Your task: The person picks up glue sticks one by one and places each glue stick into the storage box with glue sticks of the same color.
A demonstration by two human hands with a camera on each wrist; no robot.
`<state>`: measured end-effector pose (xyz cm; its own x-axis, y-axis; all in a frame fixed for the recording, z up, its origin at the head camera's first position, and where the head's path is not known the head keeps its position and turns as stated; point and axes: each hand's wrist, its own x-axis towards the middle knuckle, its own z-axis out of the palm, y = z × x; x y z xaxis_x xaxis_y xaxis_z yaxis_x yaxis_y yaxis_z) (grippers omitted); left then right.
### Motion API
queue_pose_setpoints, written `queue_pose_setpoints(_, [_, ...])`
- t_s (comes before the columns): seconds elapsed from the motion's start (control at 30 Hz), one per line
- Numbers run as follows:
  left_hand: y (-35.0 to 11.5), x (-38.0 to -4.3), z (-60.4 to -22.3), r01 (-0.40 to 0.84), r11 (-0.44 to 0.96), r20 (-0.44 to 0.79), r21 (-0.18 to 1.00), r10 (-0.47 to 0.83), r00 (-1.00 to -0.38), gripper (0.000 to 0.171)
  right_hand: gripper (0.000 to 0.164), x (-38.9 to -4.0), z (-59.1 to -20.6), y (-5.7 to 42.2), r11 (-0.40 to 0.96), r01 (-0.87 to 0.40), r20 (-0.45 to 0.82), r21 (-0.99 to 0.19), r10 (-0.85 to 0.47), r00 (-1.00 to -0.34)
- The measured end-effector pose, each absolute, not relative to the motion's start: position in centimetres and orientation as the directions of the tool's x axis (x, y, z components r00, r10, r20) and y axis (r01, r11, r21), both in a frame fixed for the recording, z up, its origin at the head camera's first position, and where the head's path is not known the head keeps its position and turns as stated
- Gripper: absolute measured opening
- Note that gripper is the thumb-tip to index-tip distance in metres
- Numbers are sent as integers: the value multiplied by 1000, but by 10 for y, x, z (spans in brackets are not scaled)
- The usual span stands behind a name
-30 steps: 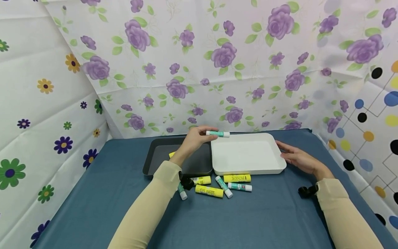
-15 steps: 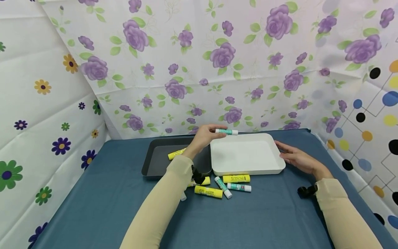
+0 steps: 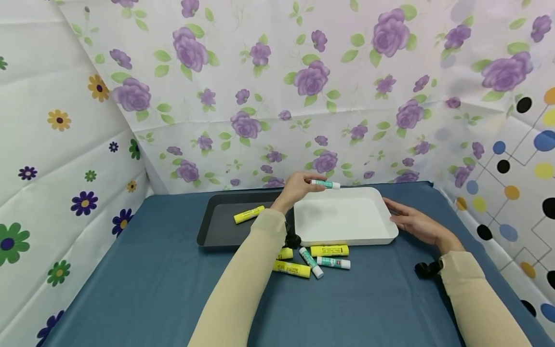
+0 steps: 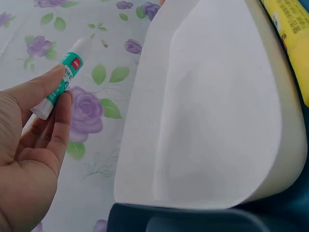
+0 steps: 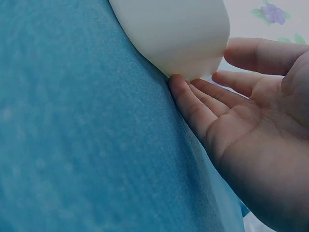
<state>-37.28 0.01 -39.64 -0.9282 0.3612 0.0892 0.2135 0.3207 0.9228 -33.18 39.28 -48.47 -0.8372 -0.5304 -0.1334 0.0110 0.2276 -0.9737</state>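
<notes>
My left hand point(image 3: 298, 189) pinches a green-and-white glue stick point(image 3: 327, 184) between thumb and fingers. In the head view the stick overlaps the far left edge of the white tray point(image 3: 347, 217). The left wrist view shows that glue stick point(image 4: 67, 79) tilted beside the tray, white cap away from the palm. At the tray's right end, my right hand point(image 3: 416, 222) has its fingers extended; in the right wrist view its fingertips touch the tray's corner point(image 5: 186, 36). A yellow glue stick point(image 3: 249, 215) lies in the dark grey tray point(image 3: 217, 233), which the left forearm partly covers.
In front of the trays lie several loose glue sticks, among them a yellow one point(image 3: 329, 250), a slanted green one point(image 3: 311, 263) and another green one point(image 3: 334, 262). The left sleeve hides part of this group. A flowered cloth point(image 3: 260, 120) hangs close behind the trays.
My left hand has moved right with the pinched glue stick, from the trays' meeting edges to over the white tray's far side. More of the yellow stick in the dark tray shows. The right hand stays put.
</notes>
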Motion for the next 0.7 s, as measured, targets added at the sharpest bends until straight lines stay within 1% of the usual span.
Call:
queue_pose_setpoints(0.2, [10,-376,-408,184,367,61,912,323,-944,30,74,-331,-485,393,224,17,-136,-975,-526,-840])
queue_pose_setpoints(0.4, [15,-378,-416,171,402,38,900,318,-947,25,75,-331,-482,392,226,21,-139,-974,-523,-841])
queue_pose_setpoints(0.7, [21,-379,-426,155,534,-10,831,293,-956,24,75,-331,-484,391,224,21,-139,-974,-526,-839])
